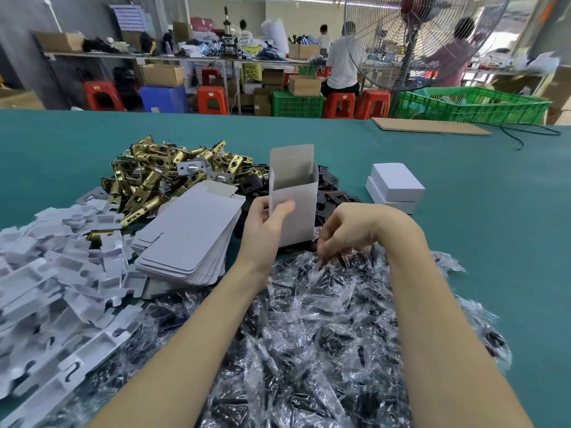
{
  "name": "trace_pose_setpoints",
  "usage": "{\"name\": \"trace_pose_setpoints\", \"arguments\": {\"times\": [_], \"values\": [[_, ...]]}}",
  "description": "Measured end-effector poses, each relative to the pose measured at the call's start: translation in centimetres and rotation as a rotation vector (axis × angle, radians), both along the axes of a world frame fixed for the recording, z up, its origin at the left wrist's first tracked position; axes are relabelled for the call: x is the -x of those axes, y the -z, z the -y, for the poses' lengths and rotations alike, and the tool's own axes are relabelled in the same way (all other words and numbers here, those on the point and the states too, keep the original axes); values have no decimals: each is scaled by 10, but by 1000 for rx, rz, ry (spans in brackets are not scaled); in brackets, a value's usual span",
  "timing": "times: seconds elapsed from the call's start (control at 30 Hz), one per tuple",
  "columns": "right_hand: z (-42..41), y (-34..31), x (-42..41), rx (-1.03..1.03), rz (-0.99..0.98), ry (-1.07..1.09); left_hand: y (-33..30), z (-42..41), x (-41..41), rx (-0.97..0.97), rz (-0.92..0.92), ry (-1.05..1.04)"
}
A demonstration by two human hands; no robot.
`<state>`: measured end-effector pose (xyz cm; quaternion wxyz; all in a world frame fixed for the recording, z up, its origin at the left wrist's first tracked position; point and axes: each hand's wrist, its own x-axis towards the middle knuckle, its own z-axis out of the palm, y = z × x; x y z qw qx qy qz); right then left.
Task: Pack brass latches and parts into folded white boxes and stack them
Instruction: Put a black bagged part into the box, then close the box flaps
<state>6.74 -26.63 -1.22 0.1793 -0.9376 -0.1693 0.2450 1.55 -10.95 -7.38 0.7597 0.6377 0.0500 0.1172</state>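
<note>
Filling is underway: an upright open box [293, 208] is gripped by the left hand [265, 223]; a screw packet [332, 257] is pinched by the right hand [349, 230], to be lifted into the box next.

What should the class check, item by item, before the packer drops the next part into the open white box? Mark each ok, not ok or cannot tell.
1. Open white box upright, top flap up: ok.
2. Left hand grip on box: ok.
3. Right hand has pinched a screw packet: cannot tell.
4. Brass latches nearby: ok.
5. Box already holds a latch: cannot tell.
6. Finished boxes stacked: ok.
</note>
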Motion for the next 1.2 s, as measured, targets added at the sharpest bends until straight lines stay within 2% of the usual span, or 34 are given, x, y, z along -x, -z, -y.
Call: {"name": "trace_pose_setpoints", "arguments": {"times": [0.1, 0.17, 0.27, 0.37, 0.53, 0.73, 0.93, 1.1, 1.2], "values": [[4, -7, 3, -28, 23, 11, -1, 0, 2, 6, -29, 25], [10, -15, 7, -147, 59, 78, -2, -1, 2, -13, -36, 29], [21, -32, 17, -430, 173, 216, -2, -1, 2, 6, -40, 42], [30, -48, 25, -667, 227, 267, -3, -1, 4, -7, -45, 50], [31, -64, 36, -798, 262, 253, -5, 0, 6, -32, -29, 54], [16, -75, 42, -746, 560, 131, -3, 0, 6, -122, 35, 86], [-4, -76, 46, -397, 684, 25, -2, -1, 6, -123, 60, 79], [-10, -70, 45, -436, 753, -28, 1, -2, 3, -117, 78, 97], [-12, -63, 39, -427, 811, 29, 2, -2, 3, -113, 84, 94]]}}
